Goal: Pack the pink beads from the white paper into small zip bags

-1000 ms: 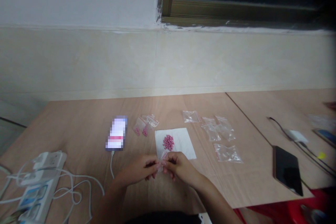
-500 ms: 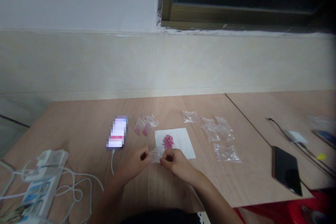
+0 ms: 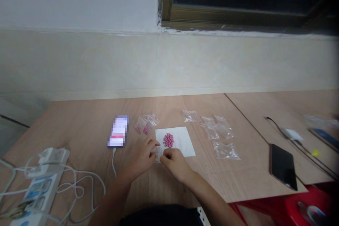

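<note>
A small clear zip bag is between my hands, at the near left edge of a white paper sheet. My right hand is closed, its thumb and fingertips pinching the bag's right side. At the bag's left side my left hand has its thumb and fingers apart; whether a fingertip touches the plastic is hard to see. Just beyond my hands a pile of pink beads lies on the sheet. Farther back on the left are clear bags, with a few pink beads in them.
Several clear bags lie to the right of the paper. A lit phone with a white cable is on the left, near a power strip with tangled cords. A dark phone rests near the table's right front edge.
My left hand has gone from a closed pinch on the bag to spread fingers, reaching slightly forward and right. My right hand still pinches the bag. The view has shifted slightly.
</note>
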`<state>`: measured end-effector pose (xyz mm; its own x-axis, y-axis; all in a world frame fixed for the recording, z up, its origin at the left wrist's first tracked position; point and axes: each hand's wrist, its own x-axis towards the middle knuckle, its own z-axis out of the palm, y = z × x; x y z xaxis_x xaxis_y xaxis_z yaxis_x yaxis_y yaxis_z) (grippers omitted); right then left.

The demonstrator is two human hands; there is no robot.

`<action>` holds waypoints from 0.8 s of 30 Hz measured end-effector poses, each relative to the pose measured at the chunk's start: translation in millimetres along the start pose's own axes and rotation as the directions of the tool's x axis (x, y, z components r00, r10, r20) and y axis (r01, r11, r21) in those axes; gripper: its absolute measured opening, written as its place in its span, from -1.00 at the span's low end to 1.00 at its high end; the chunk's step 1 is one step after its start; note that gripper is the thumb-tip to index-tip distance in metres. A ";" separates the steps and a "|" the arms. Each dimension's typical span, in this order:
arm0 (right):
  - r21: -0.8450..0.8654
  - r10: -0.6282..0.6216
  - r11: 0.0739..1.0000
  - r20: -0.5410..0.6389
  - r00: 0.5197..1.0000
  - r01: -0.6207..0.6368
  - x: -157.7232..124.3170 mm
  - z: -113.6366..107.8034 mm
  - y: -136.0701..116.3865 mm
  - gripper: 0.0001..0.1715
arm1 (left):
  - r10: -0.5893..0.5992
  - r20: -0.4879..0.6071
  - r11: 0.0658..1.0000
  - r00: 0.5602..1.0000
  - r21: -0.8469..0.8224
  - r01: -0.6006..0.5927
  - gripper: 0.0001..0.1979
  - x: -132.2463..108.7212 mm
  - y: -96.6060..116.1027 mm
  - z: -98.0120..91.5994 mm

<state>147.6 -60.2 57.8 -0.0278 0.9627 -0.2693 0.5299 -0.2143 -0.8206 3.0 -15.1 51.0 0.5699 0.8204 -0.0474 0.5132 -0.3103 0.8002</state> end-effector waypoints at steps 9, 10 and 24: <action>-0.295 0.040 0.954 -0.039 0.998 -0.050 5.6 -5.1 2.6 -0.84 | 0.041 0.037 0.999 0.998 -0.001 -0.041 -0.58 0.6 8.6 -5.0; -0.296 0.038 0.954 -0.045 0.998 -0.050 5.2 -6.1 2.4 -0.83 | 0.044 0.049 0.999 0.998 0.003 -0.044 -0.58 0.6 7.2 -6.0; -0.031 0.055 0.998 -0.098 0.994 -0.058 16.9 -4.3 9.5 -0.67 | 0.034 0.222 0.991 0.974 -0.132 -0.005 -0.37 -19.7 8.7 -10.7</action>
<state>155.8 -45.2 47.7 0.0847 0.9611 -0.2631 0.5567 -0.2646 -0.7875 -10.6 -28.8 65.3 0.7156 0.6818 -0.1518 0.4213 -0.2479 0.8724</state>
